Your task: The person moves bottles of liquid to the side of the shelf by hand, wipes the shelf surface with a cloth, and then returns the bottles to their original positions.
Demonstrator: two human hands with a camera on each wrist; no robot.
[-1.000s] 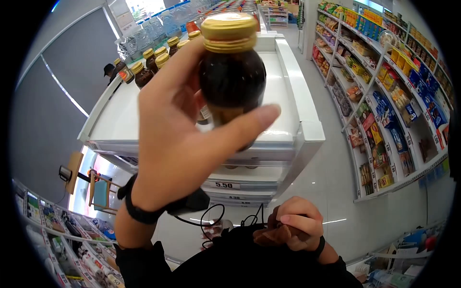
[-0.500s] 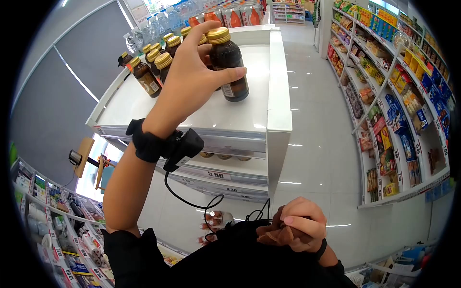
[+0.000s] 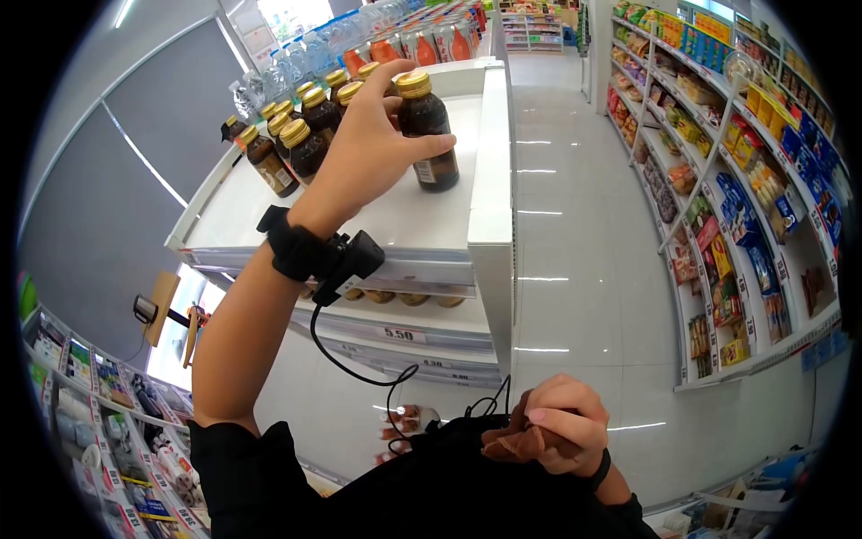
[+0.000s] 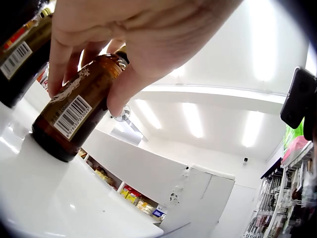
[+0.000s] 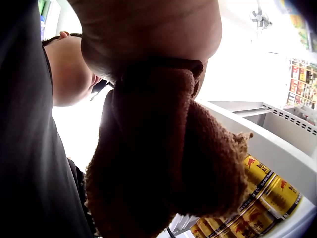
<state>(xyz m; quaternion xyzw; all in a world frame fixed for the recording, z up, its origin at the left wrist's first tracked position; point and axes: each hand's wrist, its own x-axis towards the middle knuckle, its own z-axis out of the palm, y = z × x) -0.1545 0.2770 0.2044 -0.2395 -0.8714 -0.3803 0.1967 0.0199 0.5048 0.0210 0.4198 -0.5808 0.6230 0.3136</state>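
This is a shop, much like a small supermarket. Tall shelves (image 3: 759,357) of bright packaged goods line a tiled aisle (image 3: 561,242), price labels (image 3: 399,334) edge the white display stand (image 3: 490,193), and bottled water (image 3: 312,56) stands massed behind
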